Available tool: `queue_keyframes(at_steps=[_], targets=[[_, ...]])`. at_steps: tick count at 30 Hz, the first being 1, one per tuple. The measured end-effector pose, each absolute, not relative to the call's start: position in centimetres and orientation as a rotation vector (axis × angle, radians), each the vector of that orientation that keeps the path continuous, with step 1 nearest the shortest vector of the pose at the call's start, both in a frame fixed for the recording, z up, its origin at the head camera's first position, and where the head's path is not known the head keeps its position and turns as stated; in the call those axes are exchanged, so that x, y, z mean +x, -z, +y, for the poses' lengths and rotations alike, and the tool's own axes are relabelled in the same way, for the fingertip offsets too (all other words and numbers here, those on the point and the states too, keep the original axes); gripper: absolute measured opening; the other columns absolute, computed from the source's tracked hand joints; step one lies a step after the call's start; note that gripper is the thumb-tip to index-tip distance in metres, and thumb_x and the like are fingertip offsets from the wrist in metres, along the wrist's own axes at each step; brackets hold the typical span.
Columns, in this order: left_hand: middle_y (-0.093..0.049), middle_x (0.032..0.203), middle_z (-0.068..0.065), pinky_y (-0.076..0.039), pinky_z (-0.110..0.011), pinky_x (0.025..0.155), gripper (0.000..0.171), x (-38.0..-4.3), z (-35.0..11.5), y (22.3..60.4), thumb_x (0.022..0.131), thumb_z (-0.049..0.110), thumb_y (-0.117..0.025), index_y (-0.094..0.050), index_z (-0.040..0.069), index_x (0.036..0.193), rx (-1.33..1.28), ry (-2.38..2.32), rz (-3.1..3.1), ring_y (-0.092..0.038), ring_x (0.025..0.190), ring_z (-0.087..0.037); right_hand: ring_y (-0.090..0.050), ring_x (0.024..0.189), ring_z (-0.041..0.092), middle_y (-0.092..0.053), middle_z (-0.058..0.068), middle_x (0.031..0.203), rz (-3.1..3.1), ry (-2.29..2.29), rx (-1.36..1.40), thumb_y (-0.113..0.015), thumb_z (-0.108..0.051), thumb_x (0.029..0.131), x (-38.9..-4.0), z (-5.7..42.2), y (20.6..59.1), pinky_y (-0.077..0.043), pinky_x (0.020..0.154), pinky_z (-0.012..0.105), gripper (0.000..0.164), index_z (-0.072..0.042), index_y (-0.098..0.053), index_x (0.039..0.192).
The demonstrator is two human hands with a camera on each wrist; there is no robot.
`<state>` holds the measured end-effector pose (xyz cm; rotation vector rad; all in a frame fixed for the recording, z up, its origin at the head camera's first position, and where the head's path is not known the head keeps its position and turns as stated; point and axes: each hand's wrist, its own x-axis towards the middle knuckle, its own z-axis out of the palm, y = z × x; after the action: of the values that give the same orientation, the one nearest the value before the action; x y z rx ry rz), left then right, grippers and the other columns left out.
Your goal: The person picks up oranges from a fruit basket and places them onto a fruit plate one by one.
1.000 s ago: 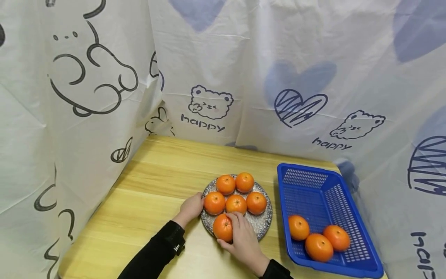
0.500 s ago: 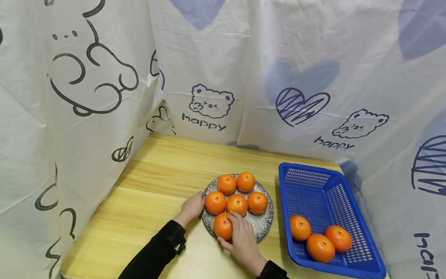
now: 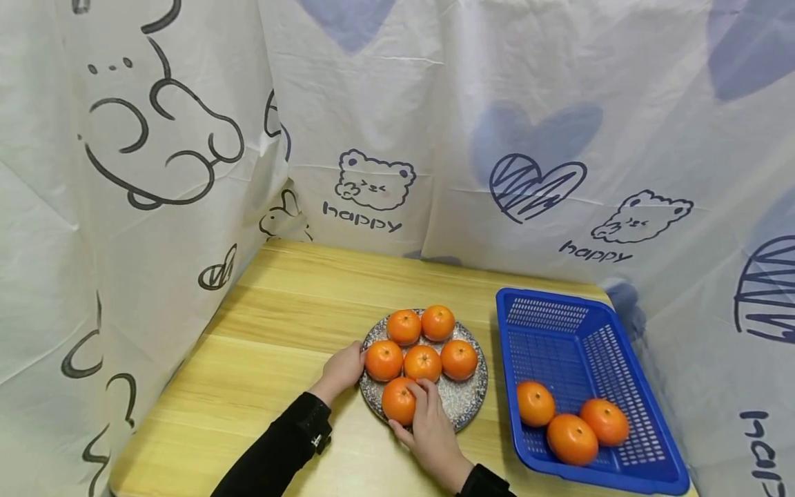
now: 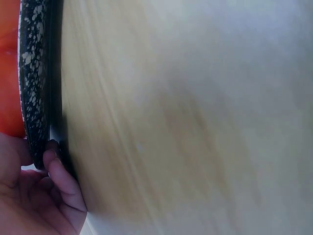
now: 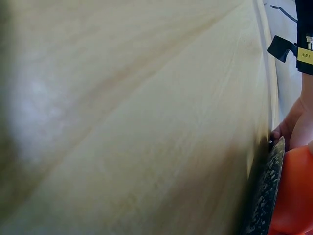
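A round speckled grey plate [image 3: 464,400] rests on the table with several oranges on it. My left hand [image 3: 344,369] pinches its left rim; in the left wrist view the dark speckled edge [image 4: 34,88] sits between the thumb and curled fingers of that hand [image 4: 34,200]. At the front of the plate, my right hand [image 3: 433,436] holds an orange [image 3: 397,400], fingers over its top right and thumb low at its near side. This orange is close up against the middle one [image 3: 422,364]. The right wrist view shows the plate's edge [image 5: 269,191] and an orange [image 5: 293,196].
To the right of the plate stands a blue plastic basket [image 3: 514,442] with three oranges [image 3: 572,439] at its near end. The light wooden table [image 3: 279,304] is bordered at the back and sides by a white printed cloth [image 3: 385,90].
The front orange and my right hand have shifted very slightly toward the back of the plate. My left hand keeps its place at the rim.
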<state>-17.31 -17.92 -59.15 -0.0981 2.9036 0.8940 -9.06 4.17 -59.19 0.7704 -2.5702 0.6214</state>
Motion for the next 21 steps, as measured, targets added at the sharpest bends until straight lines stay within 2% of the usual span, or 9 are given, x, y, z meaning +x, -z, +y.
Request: queue_keyframes(at_steps=[5, 12, 17, 21], targets=[[-0.068, 0.098, -0.017, -0.053, -0.047, 0.072, 0.025, -17.2, -17.8, 58.9, 0.101, 0.027, -0.046, -0.059, 0.005, 0.106, -0.099, -0.901, 2.900, -0.066, 0.089, -0.035, -0.055, 0.100, 0.026, -0.040, 0.016, 0.123, -2.587, -0.689, 0.765, -0.079, -0.041, 0.077, -9.0, 4.1, 59.2, -0.056, 0.069, 0.034, 0.072, -0.006, -0.042, 0.127], [-0.068, 0.102, -0.018, -0.053, -0.047, 0.074, 0.026, -17.3, -17.8, 58.9, 0.101, 0.025, -0.046, -0.059, 0.004, 0.110, -0.085, -0.888, 2.905, -0.066, 0.092, -0.036, -0.055, 0.102, 0.028, -0.039, 0.016, 0.123, -2.614, -0.722, 0.761, -0.081, -0.041, 0.075, -9.0, 4.1, 58.9, -0.057, 0.072, 0.036, 0.074, -0.006, -0.041, 0.127], [-0.068, 0.101, -0.018, -0.053, -0.047, 0.072, 0.025, -17.4, -17.8, 58.8, 0.100, 0.025, -0.047, -0.059, 0.005, 0.109, -0.087, -0.890, 2.908, -0.067, 0.091, -0.035, -0.053, 0.108, 0.030, -0.039, 0.017, 0.125, -2.645, -0.725, 0.761, -0.079, -0.044, 0.076, -8.8, 4.5, 58.2, -0.056, 0.081, 0.039, 0.076, -0.005, -0.039, 0.128], [-0.068, 0.100, -0.018, -0.053, -0.047, 0.073, 0.025, -17.3, -18.0, 58.9, 0.101, 0.025, -0.046, -0.059, 0.005, 0.108, -0.087, -0.892, 2.904, -0.066, 0.091, -0.036, -0.049, 0.115, 0.030, -0.039, 0.016, 0.128, -2.717, -0.767, 0.758, -0.077, -0.043, 0.078, -8.1, 5.4, 55.2, -0.052, 0.090, 0.043, 0.073, -0.006, -0.040, 0.129]])
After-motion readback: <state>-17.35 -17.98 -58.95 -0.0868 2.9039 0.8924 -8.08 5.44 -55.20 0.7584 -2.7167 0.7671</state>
